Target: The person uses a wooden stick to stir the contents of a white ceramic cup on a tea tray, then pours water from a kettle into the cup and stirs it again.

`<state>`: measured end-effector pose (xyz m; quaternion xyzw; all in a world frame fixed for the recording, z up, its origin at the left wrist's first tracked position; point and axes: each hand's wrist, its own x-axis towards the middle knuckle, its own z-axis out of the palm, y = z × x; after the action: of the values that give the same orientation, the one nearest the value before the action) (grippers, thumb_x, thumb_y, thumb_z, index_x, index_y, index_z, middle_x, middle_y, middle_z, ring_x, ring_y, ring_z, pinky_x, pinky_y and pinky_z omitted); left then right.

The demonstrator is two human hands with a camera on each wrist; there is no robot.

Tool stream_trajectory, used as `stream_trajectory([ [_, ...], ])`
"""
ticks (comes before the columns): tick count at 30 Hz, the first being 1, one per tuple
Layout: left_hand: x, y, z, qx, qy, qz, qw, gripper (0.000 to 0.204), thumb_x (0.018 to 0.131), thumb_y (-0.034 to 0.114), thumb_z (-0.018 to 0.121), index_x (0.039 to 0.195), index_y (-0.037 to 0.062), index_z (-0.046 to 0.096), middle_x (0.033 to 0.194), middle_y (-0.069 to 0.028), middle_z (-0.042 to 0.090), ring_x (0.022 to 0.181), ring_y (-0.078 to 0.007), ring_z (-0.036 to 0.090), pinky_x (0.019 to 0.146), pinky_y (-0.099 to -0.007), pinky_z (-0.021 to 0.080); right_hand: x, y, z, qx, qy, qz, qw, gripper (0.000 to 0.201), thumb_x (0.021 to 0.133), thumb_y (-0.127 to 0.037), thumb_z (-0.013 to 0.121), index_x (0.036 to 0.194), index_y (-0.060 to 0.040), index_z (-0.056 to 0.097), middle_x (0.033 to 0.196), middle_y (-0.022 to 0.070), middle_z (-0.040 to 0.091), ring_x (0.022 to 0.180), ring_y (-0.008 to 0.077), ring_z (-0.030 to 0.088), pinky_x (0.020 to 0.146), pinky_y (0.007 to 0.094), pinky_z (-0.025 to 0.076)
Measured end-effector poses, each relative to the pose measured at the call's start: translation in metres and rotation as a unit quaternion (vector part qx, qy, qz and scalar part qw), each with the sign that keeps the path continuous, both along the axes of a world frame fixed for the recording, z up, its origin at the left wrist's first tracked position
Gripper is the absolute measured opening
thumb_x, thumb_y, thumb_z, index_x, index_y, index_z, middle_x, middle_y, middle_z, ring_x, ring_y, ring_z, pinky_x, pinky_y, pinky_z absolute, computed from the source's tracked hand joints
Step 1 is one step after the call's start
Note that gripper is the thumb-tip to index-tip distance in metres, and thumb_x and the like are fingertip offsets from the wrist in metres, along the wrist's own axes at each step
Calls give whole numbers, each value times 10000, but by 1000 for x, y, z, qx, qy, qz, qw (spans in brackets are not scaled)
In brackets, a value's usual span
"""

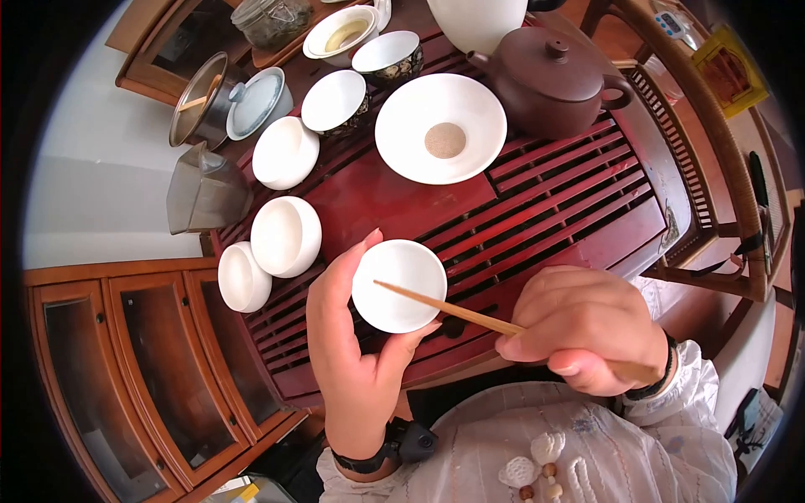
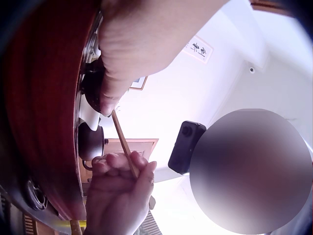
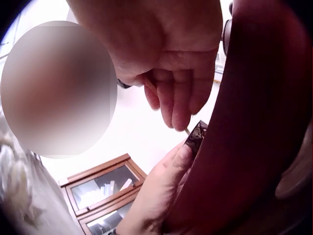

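Observation:
My left hand (image 1: 356,360) grips a small cup (image 1: 401,306), white inside, between thumb and fingers above the near edge of the red slatted tea tray (image 1: 579,243). In the right wrist view the outside of this cup (image 3: 197,135) is dark and patterned. My right hand (image 1: 587,331) holds a thin wooden stick (image 1: 470,315) in curled fingers, its tip over the inside of the cup. The left wrist view shows the stick (image 2: 122,137) slanting from my right hand (image 2: 120,196) towards the cup.
Beyond my hands stand a wide white bowl (image 1: 402,126) with a brownish round patch, a brown teapot (image 1: 553,84) and a white pot (image 1: 478,21). Several cups, including a white one (image 1: 286,237), line the left, beside a glass pitcher (image 1: 205,193). A wooden cabinet (image 1: 168,360) stands at left.

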<state>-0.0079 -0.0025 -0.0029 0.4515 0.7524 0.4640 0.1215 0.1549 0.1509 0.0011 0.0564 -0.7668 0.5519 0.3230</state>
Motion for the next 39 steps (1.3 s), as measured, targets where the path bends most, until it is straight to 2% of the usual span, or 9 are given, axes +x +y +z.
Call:
stream_trajectory([
  [9, 0, -1, -2, 20, 0, -2, 1000, 776, 642, 36, 844, 1323, 27, 472, 1315, -136, 565, 1157, -275, 550, 986, -378, 424, 5, 6, 3, -51, -31, 38, 997, 165, 848, -102, 694, 963, 4, 642, 875, 124, 628, 760, 317, 624, 658, 399, 512],
  [10, 1, -1, -2, 19, 5, -2, 1000, 769, 643, 35, 844, 1318, 28, 475, 1314, -138, 565, 1157, -274, 550, 986, -376, 426, 1, 4, 3, -22, 2, 20, 1000, 348, 1030, -250, 437, 949, 42, 609, 816, 164, 682, 643, 280, 627, 597, 396, 511],
  [14, -1, 0, -3, 29, -22, 6, 999, 760, 645, 29, 842, 1312, 29, 478, 1313, -144, 564, 1158, -274, 549, 985, -376, 428, -3, -8, -2, 64, 17, -43, 997, 346, 1033, -262, 429, 977, 31, 605, 844, 146, 683, 654, 275, 629, 603, 394, 512],
  [18, -2, -5, -4, 4, -25, -9, 1000, 799, 658, -61, 739, 1371, 15, 387, 1404, -205, 468, 1267, -260, 493, 1074, -392, 410, 1, -5, 2, 34, 7, -14, 999, 339, 1030, -265, 440, 975, 24, 608, 844, 146, 678, 655, 273, 628, 607, 390, 514],
  [20, -1, -4, -2, 1, -28, -18, 999, 790, 666, -67, 733, 1371, 12, 385, 1402, -201, 471, 1273, -262, 489, 1077, -392, 404, 5, 4, 4, -47, -31, 41, 998, 218, 815, -123, 728, 972, -7, 631, 858, 125, 621, 748, 312, 611, 677, 401, 512],
  [21, -1, -4, -3, 1, -27, -19, 999, 790, 666, -67, 733, 1371, 12, 385, 1402, -201, 471, 1273, -262, 489, 1077, -392, 404, 5, 1, 3, -47, -31, 40, 998, 218, 815, -123, 728, 972, -7, 631, 858, 125, 621, 748, 312, 611, 677, 401, 512],
  [26, 1, -2, -4, 31, -24, 16, 999, 759, 649, 23, 839, 1312, 24, 470, 1300, -159, 572, 1159, -279, 556, 993, -379, 431, -2, -15, -1, 123, 10, -57, 991, 210, 807, -180, 726, 907, -22, 630, 806, 91, 588, 713, 270, 584, 638, 356, 494],
  [31, 0, -7, -4, -4, -36, 1, 999, 798, 664, -63, 745, 1371, 10, 383, 1390, -190, 480, 1266, -255, 490, 1062, -378, 418, -4, -35, 2, 251, 26, -112, 961, 227, 801, -242, 702, 861, -43, 613, 791, 48, 573, 723, 212, 568, 624, 338, 489],
  [39, -1, -2, -6, 39, -15, 6, 999, 764, 648, 50, 854, 1307, 25, 468, 1299, -164, 568, 1153, -284, 559, 985, -382, 437, 1, 11, 10, -73, -59, 38, 995, 121, 907, -132, 628, 921, -12, 634, 839, 111, 643, 728, 309, 635, 646, 374, 514],
])
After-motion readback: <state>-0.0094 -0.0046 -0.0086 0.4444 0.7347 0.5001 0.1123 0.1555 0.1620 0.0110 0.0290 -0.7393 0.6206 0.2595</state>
